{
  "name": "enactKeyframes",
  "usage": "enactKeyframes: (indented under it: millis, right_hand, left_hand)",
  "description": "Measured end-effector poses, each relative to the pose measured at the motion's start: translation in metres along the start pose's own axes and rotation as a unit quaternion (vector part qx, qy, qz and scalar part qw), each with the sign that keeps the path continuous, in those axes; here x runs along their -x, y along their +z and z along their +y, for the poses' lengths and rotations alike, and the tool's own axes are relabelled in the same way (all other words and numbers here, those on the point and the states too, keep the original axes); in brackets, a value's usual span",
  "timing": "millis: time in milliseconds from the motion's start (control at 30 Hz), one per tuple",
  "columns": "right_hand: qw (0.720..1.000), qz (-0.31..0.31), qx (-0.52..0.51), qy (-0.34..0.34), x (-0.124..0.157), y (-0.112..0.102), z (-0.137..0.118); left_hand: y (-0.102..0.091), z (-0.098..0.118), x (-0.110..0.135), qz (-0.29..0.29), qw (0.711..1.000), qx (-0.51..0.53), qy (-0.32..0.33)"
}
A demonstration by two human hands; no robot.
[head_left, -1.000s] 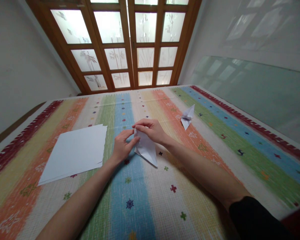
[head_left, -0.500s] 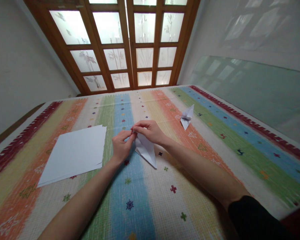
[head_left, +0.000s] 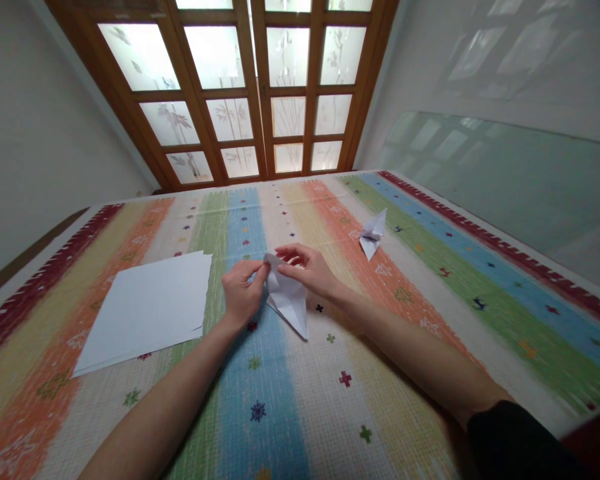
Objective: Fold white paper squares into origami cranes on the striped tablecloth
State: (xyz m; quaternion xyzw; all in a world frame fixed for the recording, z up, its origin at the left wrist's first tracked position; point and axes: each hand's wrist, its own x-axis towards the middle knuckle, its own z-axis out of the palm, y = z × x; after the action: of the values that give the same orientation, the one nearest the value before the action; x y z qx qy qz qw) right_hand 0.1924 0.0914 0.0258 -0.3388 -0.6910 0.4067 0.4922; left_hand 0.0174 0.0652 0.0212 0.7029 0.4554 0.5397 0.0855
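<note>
A partly folded white paper piece point(head_left: 289, 303) with a long point toward me lies on the striped cloth point(head_left: 290, 400) at the centre. My left hand point(head_left: 241, 292) pinches its upper left edge with fingers closed. My right hand point(head_left: 307, 269) holds the top of the same piece from the right, fingertips curled onto it. Both hands meet at the paper's upper tip.
A stack of white sheets point(head_left: 147, 310) lies to the left of my hands. A finished folded paper figure point(head_left: 373, 233) sits farther back on the right. A wooden glazed door point(head_left: 253, 87) stands beyond the table, and a glass pane point(head_left: 505, 180) leans at the right.
The paper piece and both hands have shifted slightly left and toward me. My right fingers have loosened a little at the top of the fold.
</note>
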Motion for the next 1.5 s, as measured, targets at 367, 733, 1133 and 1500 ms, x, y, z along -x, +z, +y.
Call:
enactKeyframes:
  millis: [367, 733, 1133, 1500]
  right_hand:
    - [0.989, 0.023, 0.141, 0.027, 0.003, 0.014, 0.014]
    - [0.871, 0.052, 0.386, -0.300, 0.045, 0.034, -0.007]
    - [0.811, -0.148, 0.534, -0.186, 0.050, 0.046, 0.008]
    - [0.827, -0.186, 0.513, -0.138, 0.048, 0.048, 0.006]
  left_hand:
    - [-0.002, -0.007, -0.004, 0.038, 0.999, -0.008, 0.001]
    - [-0.002, -0.014, -0.002, 0.137, 0.984, -0.101, 0.056]
    - [-0.007, -0.021, -0.008, 0.087, 0.990, -0.105, 0.029]
    - [-0.025, -0.042, -0.005, -0.103, 0.978, -0.124, 0.133]
